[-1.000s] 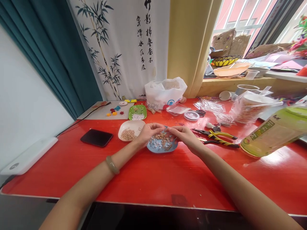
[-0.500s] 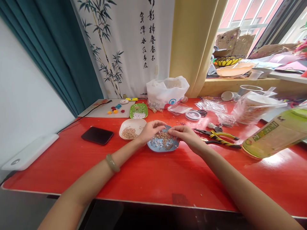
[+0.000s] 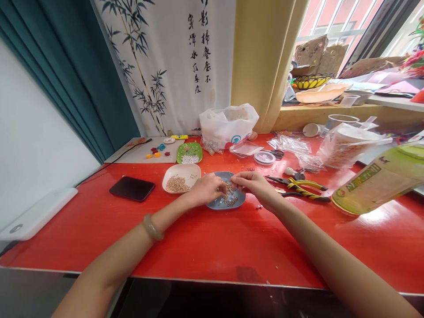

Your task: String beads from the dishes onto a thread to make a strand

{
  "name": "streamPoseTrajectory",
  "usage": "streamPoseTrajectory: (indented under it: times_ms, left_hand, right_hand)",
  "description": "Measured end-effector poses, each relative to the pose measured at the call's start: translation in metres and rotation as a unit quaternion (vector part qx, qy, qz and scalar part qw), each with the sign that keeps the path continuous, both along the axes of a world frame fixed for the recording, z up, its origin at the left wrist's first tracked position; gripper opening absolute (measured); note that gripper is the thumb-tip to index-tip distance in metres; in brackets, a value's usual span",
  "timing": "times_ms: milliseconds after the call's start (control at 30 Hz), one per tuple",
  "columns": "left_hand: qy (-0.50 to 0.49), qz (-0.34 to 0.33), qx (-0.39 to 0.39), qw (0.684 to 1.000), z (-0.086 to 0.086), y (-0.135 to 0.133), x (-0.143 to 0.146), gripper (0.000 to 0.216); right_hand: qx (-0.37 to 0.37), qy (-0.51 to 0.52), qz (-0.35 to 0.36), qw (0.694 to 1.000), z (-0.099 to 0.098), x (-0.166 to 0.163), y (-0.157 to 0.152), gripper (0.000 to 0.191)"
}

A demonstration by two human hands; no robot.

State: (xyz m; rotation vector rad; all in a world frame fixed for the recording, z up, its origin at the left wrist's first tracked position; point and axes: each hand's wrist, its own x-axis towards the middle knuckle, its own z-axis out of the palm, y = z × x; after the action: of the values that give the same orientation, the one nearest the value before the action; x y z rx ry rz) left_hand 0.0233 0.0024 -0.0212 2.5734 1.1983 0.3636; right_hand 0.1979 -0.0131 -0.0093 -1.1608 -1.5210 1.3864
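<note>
A blue dish holds gold beads and clear beads. My left hand reaches over its left side, fingertips bent down and closed among the beads; whether a bead is between them is hidden. Above the dish's right rim, my right hand pinches with thumb and forefinger something too small to make out. Small white and reddish bits show just below that hand; I cannot tell if they hang from it or lie on the table. Left of the blue dish, a cream dish contains many small gold beads.
A phone lies at left. Behind are a green tray of white beads and a white plastic bag. Yellow-black pliers, a lidded round container and a large green-lidded bottle are at right on the red table.
My left hand has turned from a raised pinch near the right hand down into the blue dish's beads. The right hand keeps its pinch. The view has shifted slightly.
</note>
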Motion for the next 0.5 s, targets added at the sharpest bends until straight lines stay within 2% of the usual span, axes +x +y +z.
streamPoseTrajectory:
  times_ms: [200, 500]
  left_hand:
    - [0.047, -0.016, 0.044, 0.998, 0.0031, -0.004, 0.0018, 0.016]
    - [0.073, -0.008, 0.038, 0.997, 0.0058, -0.0067, 0.0043, 0.016]
  right_hand:
    - [0.004, -0.009, 0.004, 1.0, -0.0029, 0.0007, 0.0015, 0.02]
    - [0.007, -0.011, 0.004, 1.0, -0.0043, 0.0006, 0.0023, 0.02]
